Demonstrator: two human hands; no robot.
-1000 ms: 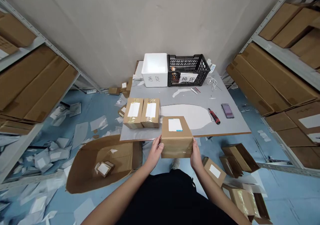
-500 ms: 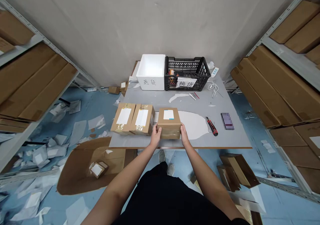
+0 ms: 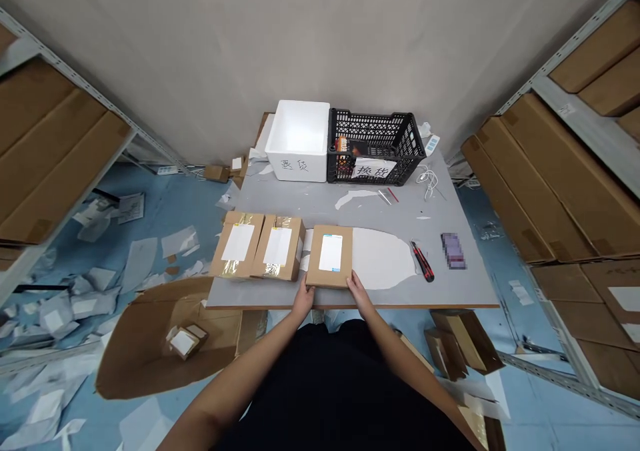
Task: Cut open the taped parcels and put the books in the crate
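Between my two hands a brown cardboard box (image 3: 312, 262) with a white label on top rests at the table's front edge. My left hand (image 3: 303, 299) grips its near left corner, and my right hand (image 3: 359, 291) holds the near right corner. Just left of it two taped boxes, one (image 3: 285, 248) nearer and one (image 3: 237, 245) farther out, lie side by side with white labels up. A white sheet (image 3: 385, 259) lies under and to the right of the held box. Beyond it is a red and black utility knife (image 3: 423, 262).
At the back of the grey table (image 3: 280, 201) stand a white bin (image 3: 299, 164) and a black crate (image 3: 377, 147) holding small items. A phone (image 3: 453, 251) lies at the right. A large open carton (image 3: 150, 344) stands at floor level on the left; shelves flank both sides.
The held box has tipped from showing its taped near side to lying flat, label up. Both hands have moved to its lower corners, and the camera view has shifted slightly.
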